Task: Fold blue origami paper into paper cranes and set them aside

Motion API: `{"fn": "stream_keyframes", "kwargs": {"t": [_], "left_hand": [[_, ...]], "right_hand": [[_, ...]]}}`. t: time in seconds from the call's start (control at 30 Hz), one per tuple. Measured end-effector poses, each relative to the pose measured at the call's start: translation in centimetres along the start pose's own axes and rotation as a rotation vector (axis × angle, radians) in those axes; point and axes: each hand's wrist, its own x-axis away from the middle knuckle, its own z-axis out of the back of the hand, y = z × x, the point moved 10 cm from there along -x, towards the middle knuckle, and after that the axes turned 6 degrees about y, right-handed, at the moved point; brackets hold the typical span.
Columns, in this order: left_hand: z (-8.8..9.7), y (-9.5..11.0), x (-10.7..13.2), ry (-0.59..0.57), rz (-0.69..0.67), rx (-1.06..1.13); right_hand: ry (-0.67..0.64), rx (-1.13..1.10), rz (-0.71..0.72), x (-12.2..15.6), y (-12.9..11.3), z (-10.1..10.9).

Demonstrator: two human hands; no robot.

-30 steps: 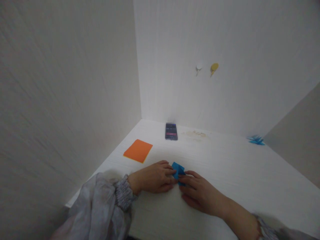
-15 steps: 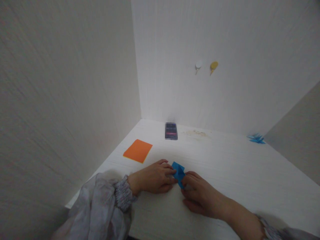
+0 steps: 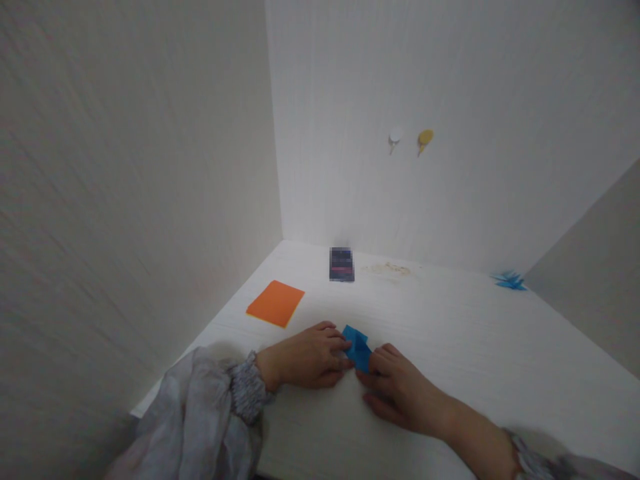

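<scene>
Both hands pinch a small blue paper (image 3: 357, 347) flat on the white table (image 3: 450, 347), near edge, centre. L hand (image 3: 305, 357) grips its left side, R hand (image 3: 400, 387) its near-right corner; paper lies between fingertips, long axis running far-left to near-right. Orange sheet (image 3: 276, 303) well apart, far-left.

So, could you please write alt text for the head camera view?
Two hands, left hand and right hand, pinch a small folded blue paper on a white table. An orange paper square lies at the left, and a dark phone stands by the wall.
</scene>
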Motion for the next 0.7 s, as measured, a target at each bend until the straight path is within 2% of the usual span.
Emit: {"fn": "stream_keyframes", "kwargs": {"t": [0.37,0.7], "left_hand": [[-0.8,-2.0,0.4,0.056,0.133,0.08],[-1.0,-2.7,0.2,0.074,0.169,0.096]], "right_hand": [[-0.064,-0.049,-0.003,-0.5,-0.6,-0.2],[-0.063,-0.023,0.004,-0.6,-0.8,-0.3]]}}
